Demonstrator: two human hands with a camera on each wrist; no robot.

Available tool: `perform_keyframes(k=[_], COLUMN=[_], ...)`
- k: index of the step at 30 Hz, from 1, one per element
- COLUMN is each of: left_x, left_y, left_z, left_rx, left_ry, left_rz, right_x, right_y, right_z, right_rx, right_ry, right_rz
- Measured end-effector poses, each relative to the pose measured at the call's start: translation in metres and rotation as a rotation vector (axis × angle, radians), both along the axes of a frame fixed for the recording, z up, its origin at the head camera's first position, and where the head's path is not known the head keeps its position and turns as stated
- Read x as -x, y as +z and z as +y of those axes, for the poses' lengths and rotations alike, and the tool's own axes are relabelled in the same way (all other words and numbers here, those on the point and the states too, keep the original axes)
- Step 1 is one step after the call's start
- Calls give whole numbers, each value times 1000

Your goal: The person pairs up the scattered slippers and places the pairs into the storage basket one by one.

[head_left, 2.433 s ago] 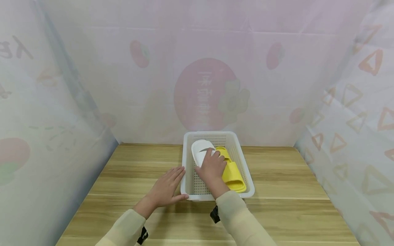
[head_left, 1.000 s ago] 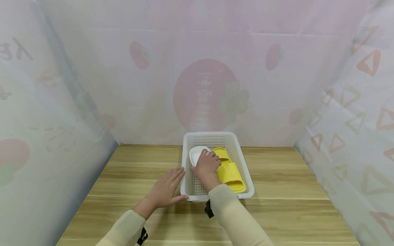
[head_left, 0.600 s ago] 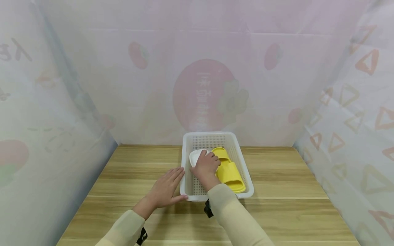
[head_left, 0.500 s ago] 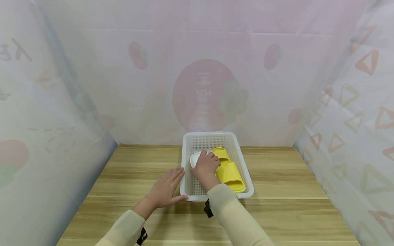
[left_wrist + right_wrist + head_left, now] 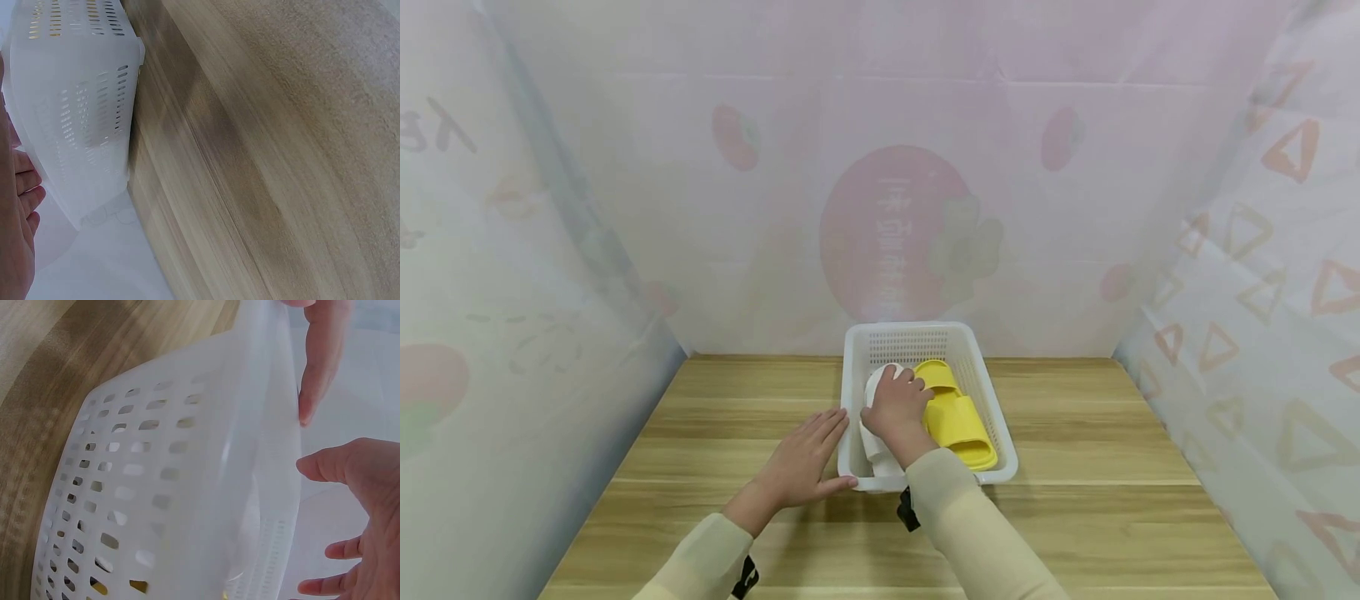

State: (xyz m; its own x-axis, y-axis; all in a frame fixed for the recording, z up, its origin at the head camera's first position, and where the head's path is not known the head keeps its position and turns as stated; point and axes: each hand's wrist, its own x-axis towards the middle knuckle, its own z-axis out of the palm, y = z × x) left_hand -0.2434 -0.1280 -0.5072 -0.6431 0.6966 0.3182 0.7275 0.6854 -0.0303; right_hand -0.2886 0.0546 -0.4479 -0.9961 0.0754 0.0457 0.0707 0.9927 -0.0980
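A white plastic basket (image 5: 906, 326) with slotted walls holds yellow slippers (image 5: 958, 427) on its right side and white slippers (image 5: 880, 460) on its left. My right hand (image 5: 898, 408) is over the white slippers and covers much of them. In the right wrist view the fingers of that hand (image 5: 378, 506) are spread apart above the rim, with nothing seen between them. My left hand (image 5: 801, 462) rests flat against the basket's near left corner, its thumb along the front rim. The left wrist view shows its fingertips (image 5: 31, 190) beside the basket wall (image 5: 87, 119).
The basket stands on a wood-grain table (image 5: 1075, 500), close to the printed back curtain (image 5: 760, 250). Similar curtains close off the left (image 5: 490, 375) and the right (image 5: 1270, 358). Black straps (image 5: 908, 508) circle my wrists.
The white slippers have come down and toward me into the basket's left side; their near end now shows by the front wall. My right hand moved slightly left. The left hand stayed put.
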Motion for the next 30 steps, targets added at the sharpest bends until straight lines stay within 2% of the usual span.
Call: perform_keyframes(k=[17,24,30], left_x=[-1,-3,-4], left_y=[-1,1,3], left_z=[-2,-2,-3], left_rx=[-24,-10,-13], left_ry=[-18,6,-1], left_rz=[17,-20,1], right_x=[-6,-11,-20], right_y=[1,2,7], right_z=[9,12,16], right_rx=[36,16,7], right_ry=[-18,24,86], right_rz=[19,57,86])
